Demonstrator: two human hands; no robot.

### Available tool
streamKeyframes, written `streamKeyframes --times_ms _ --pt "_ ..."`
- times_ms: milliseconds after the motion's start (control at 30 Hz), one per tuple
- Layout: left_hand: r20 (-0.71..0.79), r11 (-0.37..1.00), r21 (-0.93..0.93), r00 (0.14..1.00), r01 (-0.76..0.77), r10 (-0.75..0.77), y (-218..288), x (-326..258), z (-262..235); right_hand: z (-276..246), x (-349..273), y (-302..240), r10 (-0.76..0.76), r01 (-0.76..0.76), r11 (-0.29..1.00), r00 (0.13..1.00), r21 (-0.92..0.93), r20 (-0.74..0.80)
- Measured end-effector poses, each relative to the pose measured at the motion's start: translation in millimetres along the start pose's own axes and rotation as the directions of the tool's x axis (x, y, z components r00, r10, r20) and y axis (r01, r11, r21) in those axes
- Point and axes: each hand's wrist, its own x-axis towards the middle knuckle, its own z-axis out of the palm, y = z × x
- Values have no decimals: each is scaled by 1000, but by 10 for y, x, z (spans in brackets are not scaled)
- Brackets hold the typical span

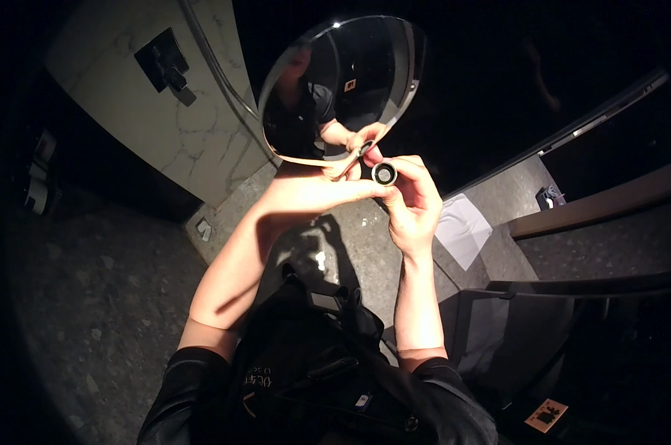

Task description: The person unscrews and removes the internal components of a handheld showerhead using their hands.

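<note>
My right hand [415,204] is closed in a pinch on a small round metal fitting [384,173], with a dark ring and a pale centre in its mouth. From the other side my left hand [328,191] reaches across, its thumb stretched to the fitting's lower edge. The left fingers are partly hidden behind the fitting and at the rim of a large round mirror-faced disc [334,81]. The disc stands tilted just beyond my hands and reflects them with the fitting. Whether my left hand bears the disc's weight, I cannot tell.
A black square wall valve [163,61] sits on the marble wall [220,141] at the far left, with a metal hose [215,63] beside it. A white cloth [463,231] lies to the right. Dark panels and a ledge [602,208] line the right side.
</note>
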Motion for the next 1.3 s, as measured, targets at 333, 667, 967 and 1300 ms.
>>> streamKeyframes --times_ms 333,667,967,1300 --pt "149 900 -284 942 331 -300 43 -2 -37 7 62 -119 -72 67 978 997 -197 -15" --pt "71 911 -331 969 245 -235 210 -4 -17 -22 78 -197 -151 134 914 988 -384 -14" --pt "164 869 -401 956 291 -245 173 -42 -34 -47 74 -204 -189 181 904 982 -388 18" --pt "69 970 -24 968 243 -241 240 61 -89 -90 80 -211 -187 211 851 978 -481 98"
